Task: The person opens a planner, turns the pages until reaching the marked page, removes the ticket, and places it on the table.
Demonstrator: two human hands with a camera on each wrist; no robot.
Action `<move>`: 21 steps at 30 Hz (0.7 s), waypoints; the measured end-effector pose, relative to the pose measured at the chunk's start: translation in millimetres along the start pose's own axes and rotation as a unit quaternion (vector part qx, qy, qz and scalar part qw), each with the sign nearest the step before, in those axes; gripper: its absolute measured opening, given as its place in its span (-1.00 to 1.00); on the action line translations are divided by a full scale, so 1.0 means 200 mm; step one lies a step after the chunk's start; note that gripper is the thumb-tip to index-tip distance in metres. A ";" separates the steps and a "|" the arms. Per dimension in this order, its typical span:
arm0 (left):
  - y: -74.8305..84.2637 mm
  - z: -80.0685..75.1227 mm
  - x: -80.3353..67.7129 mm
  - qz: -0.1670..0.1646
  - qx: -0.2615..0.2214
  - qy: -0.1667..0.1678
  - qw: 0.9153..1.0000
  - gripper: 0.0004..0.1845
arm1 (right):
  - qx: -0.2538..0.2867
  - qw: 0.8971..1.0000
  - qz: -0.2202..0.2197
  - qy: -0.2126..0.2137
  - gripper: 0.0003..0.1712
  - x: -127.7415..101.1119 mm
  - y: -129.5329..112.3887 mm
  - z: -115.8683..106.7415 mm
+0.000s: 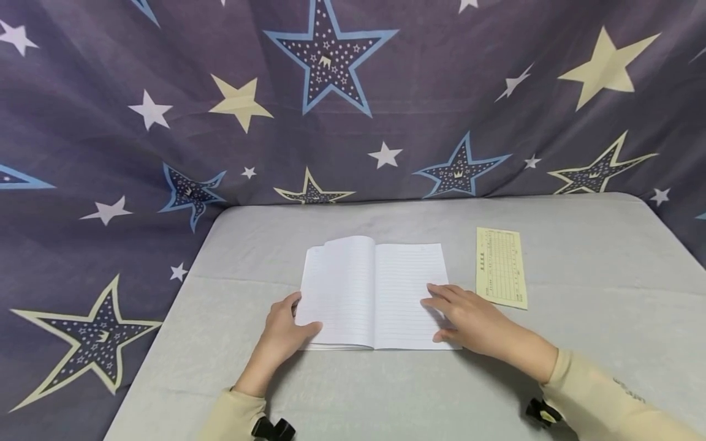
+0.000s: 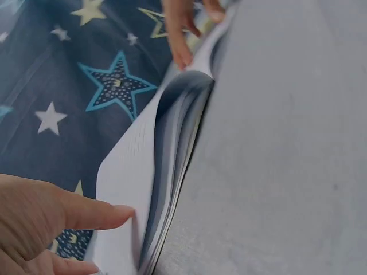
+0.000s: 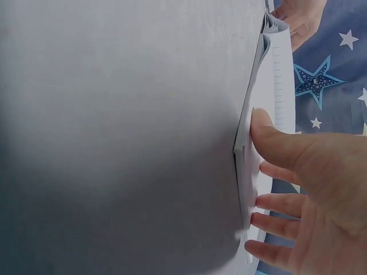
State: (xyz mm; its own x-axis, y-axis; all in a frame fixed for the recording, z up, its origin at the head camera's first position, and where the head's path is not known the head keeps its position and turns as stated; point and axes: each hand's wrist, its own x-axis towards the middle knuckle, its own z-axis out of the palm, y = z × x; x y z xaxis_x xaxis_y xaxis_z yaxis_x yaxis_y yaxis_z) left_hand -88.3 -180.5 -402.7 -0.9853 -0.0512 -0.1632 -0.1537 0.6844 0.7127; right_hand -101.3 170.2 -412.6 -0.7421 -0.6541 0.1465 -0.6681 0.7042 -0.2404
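Note:
An open notebook (image 1: 408, 294) with white lined pages lies on the grey-covered table. My left hand (image 1: 282, 334) grips its left side, thumb on top of the page and fingers around the outer edge. In the left wrist view the left-hand pages (image 2: 127, 154) arch up toward the spine, with layered sheets showing underneath. My right hand (image 1: 474, 318) rests at the right page's outer edge. Its fingers look spread and fairly straight in the right wrist view, where the thumb (image 3: 269, 137) lies on the page near the lower edge.
A pale yellow card or booklet (image 1: 502, 268) printed with a table lies right of the notebook, just beyond my right hand. Behind the grey tabletop (image 1: 595, 257) hangs a dark curtain (image 1: 209, 49) patterned with stars. Black wrist cameras (image 1: 273, 429) sit at both sleeves.

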 end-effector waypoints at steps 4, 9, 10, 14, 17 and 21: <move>-0.01 -0.02 0.00 -0.009 -0.077 -0.012 0.997 -0.17 | 0.003 1.000 0.003 0.001 -0.25 0.00 0.00 0.00; -0.03 -0.06 0.02 -0.007 -0.112 -0.027 0.993 -0.20 | 0.011 1.000 0.004 0.002 -0.25 0.00 0.00 0.01; -0.04 -0.07 0.02 -0.003 -0.115 -0.029 0.993 -0.20 | 0.013 1.000 0.004 0.002 -0.25 0.00 0.00 0.01; -0.01 -0.11 0.04 0.024 -0.125 -0.036 0.991 -0.27 | 0.018 1.000 0.006 0.001 -0.27 -0.01 0.00 0.01; 0.06 -0.12 0.05 0.060 -0.109 -0.027 0.992 -0.35 | 0.022 1.000 0.012 0.001 -0.27 -0.02 0.00 0.01; 0.22 -0.08 0.05 0.122 -0.122 -0.028 0.985 -0.47 | 0.030 0.999 0.043 0.007 -0.22 -0.05 -0.01 0.01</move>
State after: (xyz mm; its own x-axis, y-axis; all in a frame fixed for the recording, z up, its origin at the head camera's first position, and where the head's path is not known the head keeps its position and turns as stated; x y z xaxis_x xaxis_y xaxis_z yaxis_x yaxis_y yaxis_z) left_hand -105.0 -163.4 -362.3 -0.9904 0.1379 0.0009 0.0670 0.4757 0.8771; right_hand -93.6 174.3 -416.3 -0.7981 -0.5868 0.1366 -0.5970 0.7397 -0.3106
